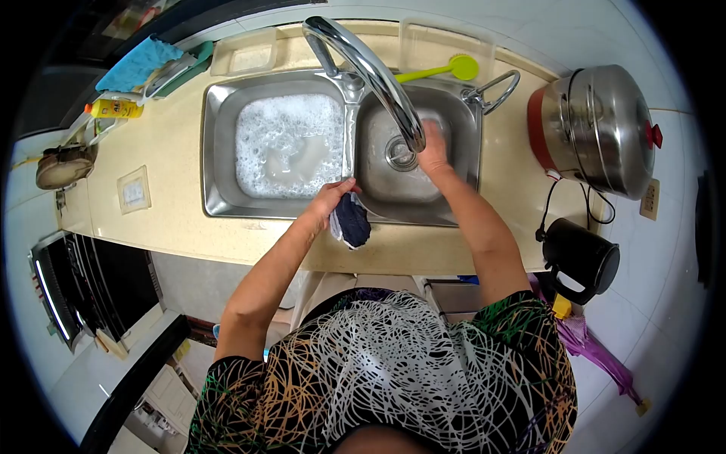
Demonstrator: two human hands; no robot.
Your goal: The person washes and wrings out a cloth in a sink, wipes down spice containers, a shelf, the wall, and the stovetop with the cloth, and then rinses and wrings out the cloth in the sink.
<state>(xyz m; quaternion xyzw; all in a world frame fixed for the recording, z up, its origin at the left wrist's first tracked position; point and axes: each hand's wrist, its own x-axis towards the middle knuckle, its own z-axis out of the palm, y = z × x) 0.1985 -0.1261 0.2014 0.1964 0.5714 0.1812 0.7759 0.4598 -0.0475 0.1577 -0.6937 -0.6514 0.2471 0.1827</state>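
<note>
My left hand is closed on a dark blue and white cloth, which hangs over the front rim of the double sink. Soapy water with white foam fills part of the left basin. Over in the right basin, my right hand reaches in beside the drain, under the curved chrome faucet. Its fingers are partly blurred and partly behind the spout, so what they hold, if anything, is hidden.
A steel steamer pot and a black kettle stand at the right. Behind the sink lies a green brush. A yellow bottle and a small square dish are on the left counter.
</note>
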